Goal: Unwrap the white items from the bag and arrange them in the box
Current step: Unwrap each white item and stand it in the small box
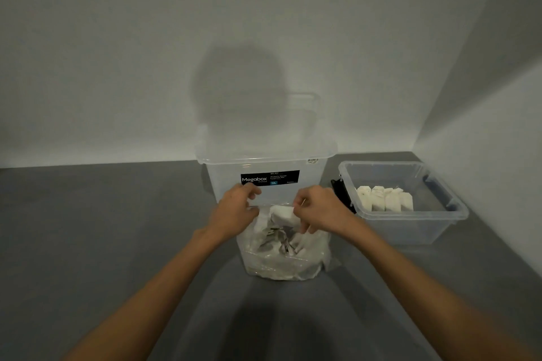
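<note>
so your left hand (pixel 239 208) and right hand (pixel 318 209) both pinch a white item (pixel 283 214) in thin clear wrap, held just above the crinkled clear plastic bag (pixel 281 255) on the matte grey tabletop (pixel 102 228). fingers curled on both hands. bag sits slumped, more pale wrapped pieces inside. right of it, a low clear plastic box (pixel 410 220) holds a row of upright white blocks (pixel 384 199). straight behind the bag stands a taller lidded clear tub (pixel 264 161) with a black megabox label (pixel 269 177), close past your knuckles. a small black object (pixel 340 193) sits between tub and box.
</note>
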Action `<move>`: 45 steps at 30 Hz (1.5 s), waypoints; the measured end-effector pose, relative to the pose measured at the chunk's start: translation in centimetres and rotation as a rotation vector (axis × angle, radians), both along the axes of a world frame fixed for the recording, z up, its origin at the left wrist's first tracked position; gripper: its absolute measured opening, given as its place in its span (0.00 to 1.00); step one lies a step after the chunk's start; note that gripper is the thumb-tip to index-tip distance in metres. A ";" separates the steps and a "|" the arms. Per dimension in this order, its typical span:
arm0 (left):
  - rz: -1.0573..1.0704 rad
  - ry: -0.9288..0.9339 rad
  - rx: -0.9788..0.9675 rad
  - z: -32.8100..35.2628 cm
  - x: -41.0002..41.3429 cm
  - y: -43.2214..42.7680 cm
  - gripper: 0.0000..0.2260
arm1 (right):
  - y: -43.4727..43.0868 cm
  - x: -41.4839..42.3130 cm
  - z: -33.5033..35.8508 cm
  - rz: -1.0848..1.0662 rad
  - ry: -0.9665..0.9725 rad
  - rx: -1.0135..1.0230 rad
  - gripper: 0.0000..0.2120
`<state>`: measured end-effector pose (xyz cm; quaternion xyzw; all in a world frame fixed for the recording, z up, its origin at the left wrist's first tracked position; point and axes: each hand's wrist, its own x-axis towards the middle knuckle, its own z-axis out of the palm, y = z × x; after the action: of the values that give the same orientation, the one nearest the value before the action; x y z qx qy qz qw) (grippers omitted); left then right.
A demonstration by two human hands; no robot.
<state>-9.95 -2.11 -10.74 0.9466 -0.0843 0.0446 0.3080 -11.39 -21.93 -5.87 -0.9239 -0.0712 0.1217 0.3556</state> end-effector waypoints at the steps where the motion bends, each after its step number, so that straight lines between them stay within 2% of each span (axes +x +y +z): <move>1: -0.014 -0.040 -0.060 0.8 -0.2 -0.1 0.12 | -0.3 -0.1 0.5 -0.031 0.052 0.107 0.06; 3: -0.025 -0.020 -0.207 2.4 -0.6 -0.5 0.09 | -0.9 0.0 1.1 -0.091 0.159 0.329 0.05; 6: -0.081 0.202 -0.495 4.2 -1.2 -1.1 0.11 | -1.4 0.1 1.1 -0.146 0.290 0.583 0.05; 9: -0.122 0.300 -0.626 4.9 -1.4 -1.4 0.10 | -1.4 0.0 0.8 -0.189 0.368 0.748 0.05; 12: -0.127 0.262 -0.646 5.1 -1.2 -1.6 0.09 | -1.3 0.0 0.3 -0.205 0.411 0.821 0.05; 16: -0.089 0.189 -0.586 5.2 -1.0 -1.8 0.06 | -1.0 -0.5 0.2 -0.160 0.303 0.676 0.05; 19: -0.077 0.111 -0.571 5.5 -1.1 -2.1 0.06 | -0.6 -0.6 0.2 -0.121 0.275 0.712 0.05; 24: -0.153 0.152 -0.619 6.2 -1.1 -2.0 0.07 | 0.0 -0.3 -0.3 -0.144 0.402 0.863 0.09; 27: -0.254 0.114 -0.511 6.5 -0.9 -1.7 0.10 | 0.0 -0.2 -0.4 -0.081 0.523 0.899 0.11; 31: -0.388 0.086 -0.462 7.0 -0.8 -2.1 0.08 | 0.1 -0.1 -0.3 0.015 0.616 0.864 0.12; 34: -0.394 0.090 -0.432 7.1 -0.5 -1.9 0.04 | -0.1 0.1 -0.2 0.023 0.596 0.810 0.13; 39: -0.257 0.012 -0.230 6.4 0.0 -0.8 0.02 | -0.5 1.3 -1.1 -0.060 0.418 0.549 0.11; 45: -0.109 0.039 -0.145 5.4 0.1 0.3 0.03 | 0.9 2.1 -3.0 -0.058 0.223 0.211 0.08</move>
<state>-9.87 -1.86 -5.32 0.9166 -0.1262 0.0153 0.3791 -9.32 -20.99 -8.82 -0.8638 -0.0172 0.2049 0.4599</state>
